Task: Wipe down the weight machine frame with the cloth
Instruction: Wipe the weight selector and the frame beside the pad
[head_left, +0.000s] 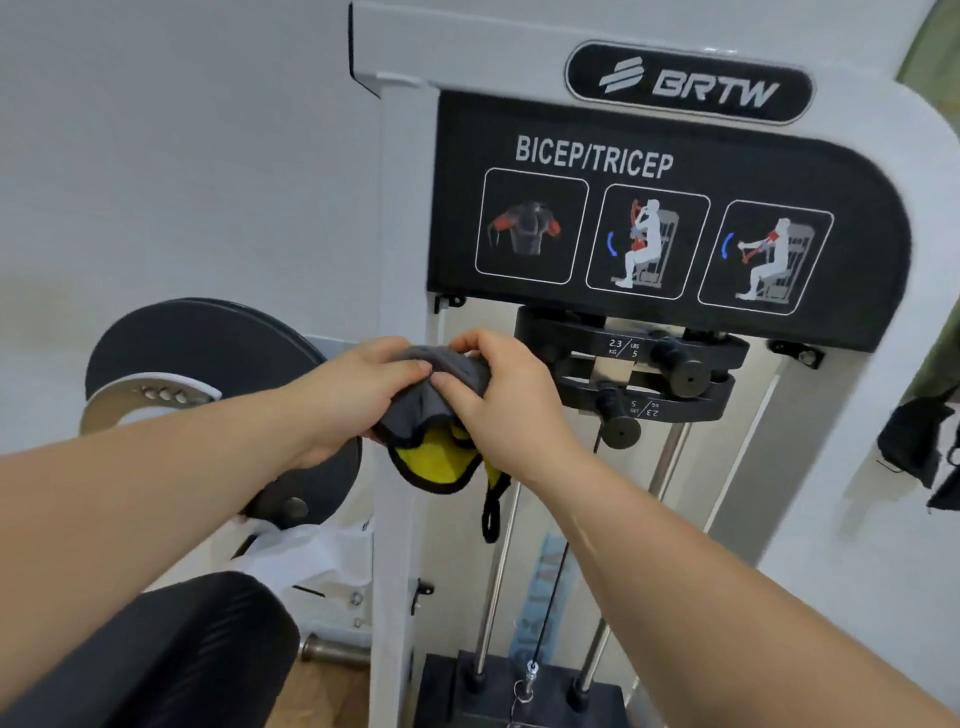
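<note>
Past a black pad (182, 649) at 7 o'clock, both bare forearms reach to the centre, where the left hand (358, 384) and right hand (514, 405), fingers curled, together grip a bunched grey-and-yellow cloth (434, 457) in front of the white weight machine frame (397, 208). Just beyond, at 3 o'clock, black add-on weights (623, 348) read "2.3 KG / LBS 5". Toward 1 o'clock, a black placard (857, 218) reads "BICEP/TRICEP" under an oval badge (691, 83) marked "BRTW".
</note>
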